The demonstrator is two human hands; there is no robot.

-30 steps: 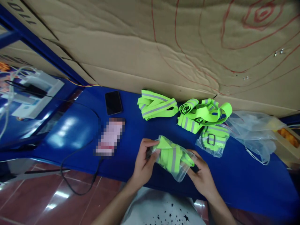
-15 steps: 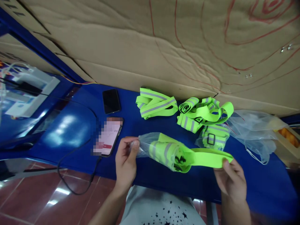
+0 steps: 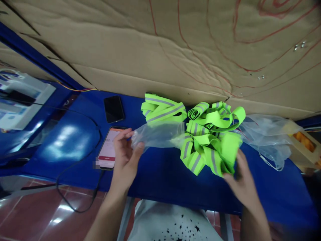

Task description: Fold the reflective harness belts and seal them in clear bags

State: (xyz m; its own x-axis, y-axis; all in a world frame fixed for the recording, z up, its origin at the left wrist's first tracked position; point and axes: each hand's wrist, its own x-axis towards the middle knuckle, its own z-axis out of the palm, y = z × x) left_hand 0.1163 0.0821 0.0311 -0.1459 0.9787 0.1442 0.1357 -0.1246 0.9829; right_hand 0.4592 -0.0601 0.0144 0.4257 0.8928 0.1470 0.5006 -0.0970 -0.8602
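My left hand [image 3: 124, 152] pinches the closed end of a small clear plastic bag [image 3: 157, 134], which hangs empty above the blue table [image 3: 160, 177]. My right hand [image 3: 240, 182] grips a bundle of neon green reflective strap [image 3: 205, 154], now outside the bag and just right of its open mouth. Behind it, by the cardboard, lie a folded neon strap [image 3: 162, 110] and a pile of rolled straps [image 3: 215, 115].
A sheet of cardboard [image 3: 175, 50] stands along the table's far side. A black phone [image 3: 113, 108] and a lit phone on a cable [image 3: 108, 152] lie left of my hands. Loose clear plastic bags [image 3: 265, 137] sit at right; a white box [image 3: 22, 100] at far left.
My right hand pulled the green strap bundle out of the clear bag toward the right, while my left hand held the bag's end and moved left and up. The bag now looks empty.
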